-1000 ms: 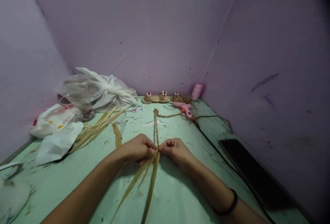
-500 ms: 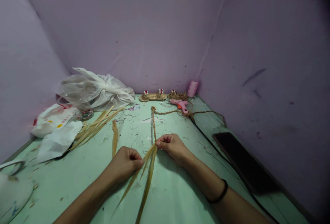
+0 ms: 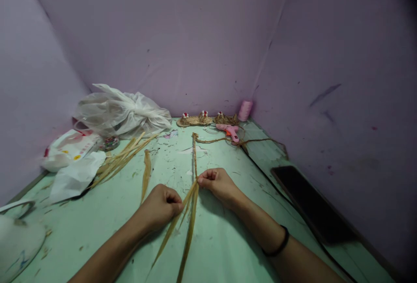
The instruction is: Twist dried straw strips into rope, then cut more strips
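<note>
A thin braided straw cord [image 3: 194,157] runs from a knot toward me down the middle of the green table [image 3: 241,248]. At its near end it parts into loose flat straw strips [image 3: 190,235]. My right hand [image 3: 219,185] pinches the cord where the strips divide, thumb and forefinger together. Lower and to the left, my left hand [image 3: 163,208] is closed on the left strip, which trails out below the fingers. The longer strip hangs between both hands toward the table's near edge.
A single straw strip [image 3: 146,172] and a straw bundle [image 3: 122,161] lie left, near plastic bags [image 3: 130,113]. At the back are woven pieces [image 3: 195,120], a pink glue gun [image 3: 230,132] and a thread spool [image 3: 245,110]. A black phone-like slab [image 3: 312,205] and cable lie right.
The whole view has shifted slightly. The ends of the loose strips have swung a little to the right; both hands keep nearly the same grip.
</note>
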Action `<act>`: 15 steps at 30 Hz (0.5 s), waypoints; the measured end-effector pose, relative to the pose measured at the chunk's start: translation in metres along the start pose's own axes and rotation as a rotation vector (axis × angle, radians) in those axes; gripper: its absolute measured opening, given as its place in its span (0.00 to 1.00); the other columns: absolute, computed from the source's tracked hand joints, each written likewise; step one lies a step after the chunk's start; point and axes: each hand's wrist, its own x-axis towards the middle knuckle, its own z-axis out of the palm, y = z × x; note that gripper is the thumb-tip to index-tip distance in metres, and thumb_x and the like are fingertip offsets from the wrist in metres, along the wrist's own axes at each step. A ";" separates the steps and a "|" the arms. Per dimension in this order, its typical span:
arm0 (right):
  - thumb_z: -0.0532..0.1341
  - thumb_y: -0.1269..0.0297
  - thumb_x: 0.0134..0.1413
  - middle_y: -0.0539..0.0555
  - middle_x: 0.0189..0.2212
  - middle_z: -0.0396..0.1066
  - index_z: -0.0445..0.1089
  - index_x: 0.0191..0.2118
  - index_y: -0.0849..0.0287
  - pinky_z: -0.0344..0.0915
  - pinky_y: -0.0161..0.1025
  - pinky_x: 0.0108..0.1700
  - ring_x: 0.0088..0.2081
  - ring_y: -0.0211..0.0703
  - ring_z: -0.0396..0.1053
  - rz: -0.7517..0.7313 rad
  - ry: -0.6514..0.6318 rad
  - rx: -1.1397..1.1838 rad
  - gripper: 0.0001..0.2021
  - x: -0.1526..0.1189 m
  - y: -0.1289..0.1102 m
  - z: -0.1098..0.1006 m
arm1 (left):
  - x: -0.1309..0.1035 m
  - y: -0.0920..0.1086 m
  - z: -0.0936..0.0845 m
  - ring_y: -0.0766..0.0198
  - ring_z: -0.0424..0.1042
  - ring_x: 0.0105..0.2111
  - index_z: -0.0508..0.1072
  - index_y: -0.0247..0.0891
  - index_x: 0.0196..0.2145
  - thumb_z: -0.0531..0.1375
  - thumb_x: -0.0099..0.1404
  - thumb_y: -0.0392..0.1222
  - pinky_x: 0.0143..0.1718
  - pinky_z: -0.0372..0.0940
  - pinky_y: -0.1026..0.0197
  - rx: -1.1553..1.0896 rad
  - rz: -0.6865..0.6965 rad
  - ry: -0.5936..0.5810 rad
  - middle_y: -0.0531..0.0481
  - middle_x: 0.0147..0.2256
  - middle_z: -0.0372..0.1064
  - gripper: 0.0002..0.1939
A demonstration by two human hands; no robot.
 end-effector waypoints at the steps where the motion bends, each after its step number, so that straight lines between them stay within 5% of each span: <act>1: 0.61 0.69 0.32 0.48 0.15 0.63 0.67 0.18 0.64 0.52 0.31 0.24 0.19 0.30 0.55 0.002 -0.001 0.002 0.04 0.000 0.000 0.000 | 0.000 -0.001 0.000 0.72 0.47 0.17 0.65 0.33 0.15 0.53 0.42 0.39 0.20 0.44 0.66 0.010 0.004 -0.002 0.57 0.13 0.49 0.07; 9: 0.61 0.72 0.33 0.47 0.14 0.62 0.66 0.17 0.64 0.50 0.31 0.23 0.18 0.29 0.54 0.033 0.011 0.044 0.02 -0.003 -0.006 0.002 | 0.000 0.004 -0.007 0.73 0.50 0.17 0.67 0.32 0.15 0.55 0.45 0.39 0.19 0.47 0.67 0.037 0.031 -0.057 0.55 0.14 0.54 0.08; 13: 0.60 0.71 0.33 0.46 0.13 0.61 0.66 0.17 0.64 0.47 0.30 0.21 0.16 0.28 0.51 0.073 0.000 0.084 0.03 -0.006 -0.012 0.002 | 0.011 0.025 -0.013 0.74 0.51 0.14 0.72 0.30 0.30 0.58 0.45 0.41 0.17 0.46 0.68 -0.169 -0.050 0.129 0.57 0.14 0.56 0.14; 15: 0.60 0.70 0.34 0.44 0.11 0.58 0.65 0.18 0.64 0.44 0.30 0.20 0.15 0.27 0.49 0.089 -0.010 0.083 0.04 -0.007 -0.014 0.001 | 0.019 0.033 -0.010 0.74 0.50 0.11 0.71 0.30 0.34 0.59 0.45 0.41 0.15 0.43 0.68 -0.273 -0.093 0.101 0.58 0.11 0.55 0.18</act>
